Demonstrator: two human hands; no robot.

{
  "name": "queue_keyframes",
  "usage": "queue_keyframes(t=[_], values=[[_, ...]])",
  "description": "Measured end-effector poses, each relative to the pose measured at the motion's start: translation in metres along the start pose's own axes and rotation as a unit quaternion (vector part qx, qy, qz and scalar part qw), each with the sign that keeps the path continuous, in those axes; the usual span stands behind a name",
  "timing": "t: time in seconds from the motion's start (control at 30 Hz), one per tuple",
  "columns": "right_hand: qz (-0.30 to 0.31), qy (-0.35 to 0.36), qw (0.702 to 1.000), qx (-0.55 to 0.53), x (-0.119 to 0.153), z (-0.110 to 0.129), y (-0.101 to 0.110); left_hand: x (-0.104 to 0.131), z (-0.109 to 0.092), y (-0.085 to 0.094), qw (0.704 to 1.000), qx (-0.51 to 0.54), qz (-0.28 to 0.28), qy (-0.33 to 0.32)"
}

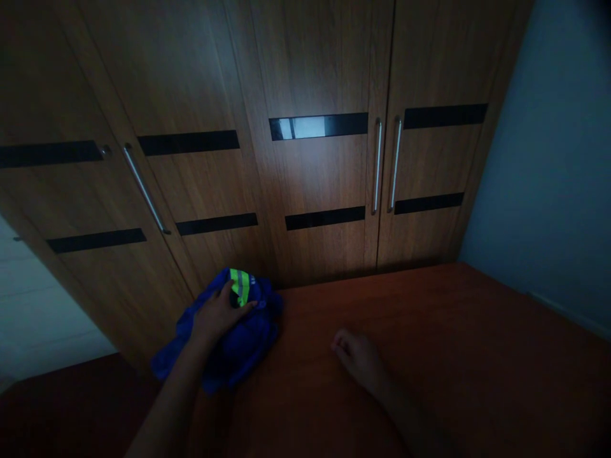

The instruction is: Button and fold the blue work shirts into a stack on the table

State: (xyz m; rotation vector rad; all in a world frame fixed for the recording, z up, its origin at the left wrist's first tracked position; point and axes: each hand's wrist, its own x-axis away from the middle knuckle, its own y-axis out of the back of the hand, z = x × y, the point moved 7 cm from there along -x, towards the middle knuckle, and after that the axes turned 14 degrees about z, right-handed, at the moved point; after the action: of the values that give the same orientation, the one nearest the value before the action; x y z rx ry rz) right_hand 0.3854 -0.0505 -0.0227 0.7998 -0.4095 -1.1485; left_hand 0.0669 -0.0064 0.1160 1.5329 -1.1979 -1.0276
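Note:
A crumpled blue garment (243,343) with a yellow-green and grey reflective strip (242,286) lies at the left edge of the reddish-brown surface, partly hanging past it. Over its top is my left hand (217,318), thumb and fingers apart around a bunched part of the cloth near the strip. My forearm covers some of the garment. To the right, apart from the cloth, my right hand (358,356) is over the surface with its fingers curled in. Nothing shows in it.
Behind the reddish-brown surface (410,312) stands a wooden wardrobe (315,178) with black strips and long metal handles (377,165), its doors closed. A pale blue wall (548,172) bounds the right side. A whitish wall (38,305) shows at left. The room is dim.

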Motion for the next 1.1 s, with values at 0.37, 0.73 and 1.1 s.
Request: queue_keyframes(t=[0.37, 0.73, 1.1], values=[[-0.032, 0.014, 0.995, -0.097, -0.004, -0.014, -0.001, 0.024, 0.016, 0.014, 0.983, 0.123, -0.133, 0.021], [-0.089, 0.022, 0.922, -0.376, 0.004, -0.011, 0.026, 0.094, -0.082, 0.078, 0.798, 0.506, -0.247, -0.215], [-0.050, 0.082, 0.918, -0.386, 0.058, -0.011, 0.059, 0.066, -0.146, 0.002, 0.704, 0.673, -0.080, -0.211]])
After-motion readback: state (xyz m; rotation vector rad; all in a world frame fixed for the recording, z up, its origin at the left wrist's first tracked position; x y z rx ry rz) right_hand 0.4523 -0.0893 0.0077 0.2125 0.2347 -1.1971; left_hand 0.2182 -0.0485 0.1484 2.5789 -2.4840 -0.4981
